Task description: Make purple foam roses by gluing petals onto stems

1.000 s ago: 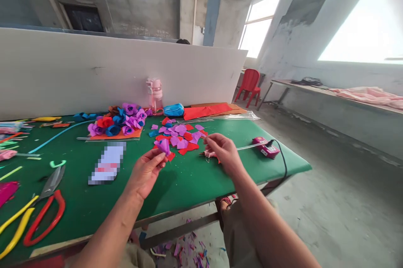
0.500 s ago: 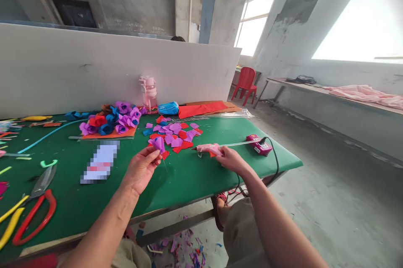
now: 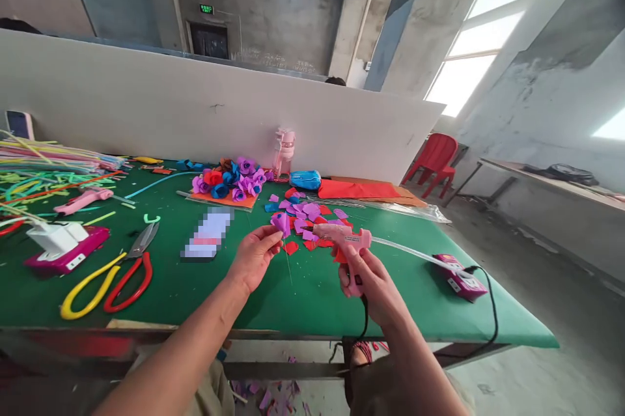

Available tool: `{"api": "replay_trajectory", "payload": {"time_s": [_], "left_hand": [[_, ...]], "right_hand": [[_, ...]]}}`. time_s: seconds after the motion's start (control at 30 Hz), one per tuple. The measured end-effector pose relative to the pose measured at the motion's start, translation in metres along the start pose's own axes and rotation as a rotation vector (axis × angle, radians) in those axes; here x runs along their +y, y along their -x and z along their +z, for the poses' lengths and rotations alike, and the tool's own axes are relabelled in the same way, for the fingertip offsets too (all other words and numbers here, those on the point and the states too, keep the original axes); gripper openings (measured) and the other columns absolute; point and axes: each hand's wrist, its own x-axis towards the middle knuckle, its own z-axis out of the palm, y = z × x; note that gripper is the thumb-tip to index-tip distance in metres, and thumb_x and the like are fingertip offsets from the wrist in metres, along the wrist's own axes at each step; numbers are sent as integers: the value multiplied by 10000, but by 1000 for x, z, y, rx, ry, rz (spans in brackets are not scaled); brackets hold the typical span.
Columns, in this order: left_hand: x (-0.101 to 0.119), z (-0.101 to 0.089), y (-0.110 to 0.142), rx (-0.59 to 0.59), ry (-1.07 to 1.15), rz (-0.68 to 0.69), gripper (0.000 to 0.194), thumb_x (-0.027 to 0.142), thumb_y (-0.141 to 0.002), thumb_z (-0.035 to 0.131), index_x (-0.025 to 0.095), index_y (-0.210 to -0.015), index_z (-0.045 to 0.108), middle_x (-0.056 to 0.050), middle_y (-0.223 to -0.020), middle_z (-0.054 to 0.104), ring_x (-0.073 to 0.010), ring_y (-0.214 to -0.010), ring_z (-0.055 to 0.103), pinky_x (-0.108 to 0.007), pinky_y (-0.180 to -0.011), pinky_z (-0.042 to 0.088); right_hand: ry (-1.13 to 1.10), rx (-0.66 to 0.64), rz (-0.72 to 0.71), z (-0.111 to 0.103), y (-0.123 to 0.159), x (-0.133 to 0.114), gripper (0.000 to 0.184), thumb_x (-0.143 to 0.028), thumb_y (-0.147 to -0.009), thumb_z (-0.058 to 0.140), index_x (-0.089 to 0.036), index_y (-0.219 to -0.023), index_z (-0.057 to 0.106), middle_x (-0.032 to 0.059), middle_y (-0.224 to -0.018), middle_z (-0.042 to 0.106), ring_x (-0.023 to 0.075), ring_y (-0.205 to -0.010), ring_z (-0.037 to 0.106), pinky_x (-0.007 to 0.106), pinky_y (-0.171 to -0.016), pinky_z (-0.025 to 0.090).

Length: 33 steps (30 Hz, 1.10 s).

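My left hand pinches a small purple paper flower; a thin wire hangs down below it. My right hand is wrapped around the grip of a pink hot glue gun, whose nozzle points left, close to the flower. A long clear glue stick runs out of its back. Some red paper shows by the right fingers; whether they hold it is unclear. Behind both hands lie loose purple, red and blue paper petals. Finished paper flowers are heaped on an orange sheet to the left.
Red-and-yellow-handled scissors, a blurred-out rectangle, a white plug on a magenta power strip and a second pink glue gun lie leftward. Another power strip sits right. A pink bottle stands by the white board.
The view has swung left, showing more of the table there. The glue gun has come up and turned, its nozzle now nearer the purple flower in my left hand.
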Motion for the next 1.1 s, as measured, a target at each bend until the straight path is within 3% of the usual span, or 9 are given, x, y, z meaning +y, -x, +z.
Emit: {"api": "replay_trajectory", "payload": {"time_s": [0.23, 0.6, 1.1], "left_hand": [[-2, -6, -1, 34, -96, 113, 253, 259, -552, 783, 146, -749, 671, -2, -682, 620, -87, -597, 513, -238, -600, 373], [-1, -5, 1, 60, -153, 143, 264, 272, -542, 785, 148, -748, 677, -8, -692, 632, -97, -609, 514, -250, -608, 368], [0, -4, 4, 53, -165, 113, 283, 270, -532, 792, 147, -760, 676, -11, -670, 642, -107, -632, 523, -250, -609, 359]], "right_hand": [[335, 24, -185, 15, 4, 5, 419, -584, -827, 469, -179, -833, 576, -39, -465, 472, 97, -399, 407, 231, -414, 319], [516, 31, -302, 23, -3, 15, 283, -471, -866, 468, -209, -873, 575, -33, -467, 471, 124, -403, 410, 260, -460, 319], [652, 52, -352, 27, -2, 14, 237, -412, -887, 434, -211, -828, 546, -19, -502, 494, 149, -488, 479, 255, -508, 339]]}}
